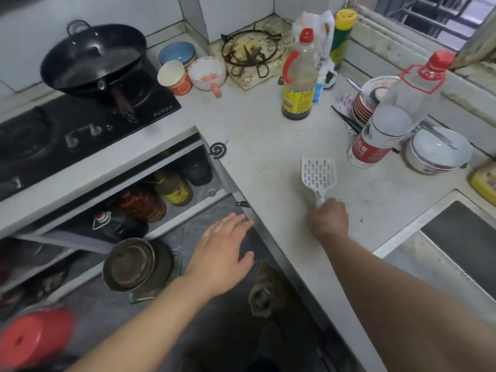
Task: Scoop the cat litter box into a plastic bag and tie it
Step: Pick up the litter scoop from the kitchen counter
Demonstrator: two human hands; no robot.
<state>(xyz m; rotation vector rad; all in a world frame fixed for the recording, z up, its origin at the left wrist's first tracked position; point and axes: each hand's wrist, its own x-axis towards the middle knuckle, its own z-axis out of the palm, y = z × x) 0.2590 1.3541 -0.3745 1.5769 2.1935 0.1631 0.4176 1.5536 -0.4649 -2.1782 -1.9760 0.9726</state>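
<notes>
Right now the white slotted litter scoop (318,176) lies on the pale kitchen counter (263,135), its long axis running away from the person, perforated head at the far end and handle pointing back toward them; the right hand (328,220) sits at that near end, fingers curled round the handle, so the grip looks taken and the scoop rests flat or barely raised, I cannot tell which; the left hand (224,252) is well apart, out over the counter's front edge above the open shelves, fingers straight and slightly spread, holding nothing, palm down, the fingertips close to the edge; whether they touch it is unclear; the right hand is plainly the nearer one, being on the tool already. No litter box and no plastic bag for the waste can be seen from the head view, so by my judgement the task is at its very start, at fetching the tool; the coming move probably turns on lifting the scoop clear of the tall clear bottle (397,111) standing just beyond its head.
</notes>
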